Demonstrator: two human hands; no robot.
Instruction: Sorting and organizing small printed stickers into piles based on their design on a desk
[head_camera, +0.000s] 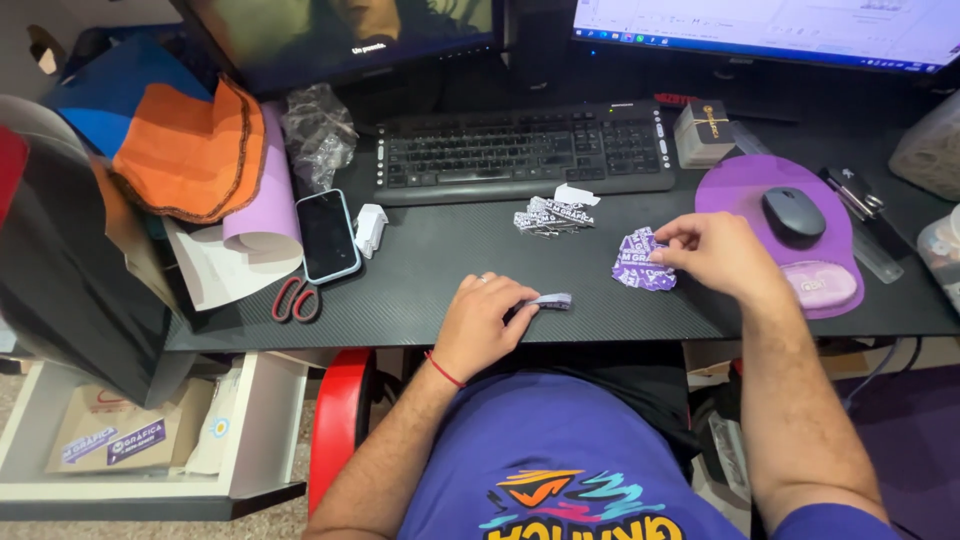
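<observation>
Both hands rest on the desk (440, 250) in front of the keyboard (525, 150). Left hand (480, 325), a red string at its wrist, lies nearer the desk edge than the keyboard, fingers curled shut on a small folded label (552, 300) that sticks out toward the right. Right hand (715, 255) sits to the keyboard's lower right, its fingertips pinched on the edge of a loose heap of purple labels (640, 265) lying on the desk.

Just below the keyboard's right half lies a small pile of white tags (555, 212), apart from both hands. Right of the keyboard stands a small box (703, 132), and beyond it a purple mouse pad (760, 235) carries a dark mouse (793, 215). The right hand's back comes close to the pad's left rim.

Left of the keyboard sits crumpled clear plastic (318, 130). Below that, a phone (327, 235) lies face up with a small white charger (370, 228) just beside it. Red-handled scissors (297, 298) lie near the desk edge, below the phone. Farther left is a stack of orange and blue cloth (180, 140) over a lilac roll (265, 215).

Behind the keyboard stand two monitors (760, 30), both lit.
</observation>
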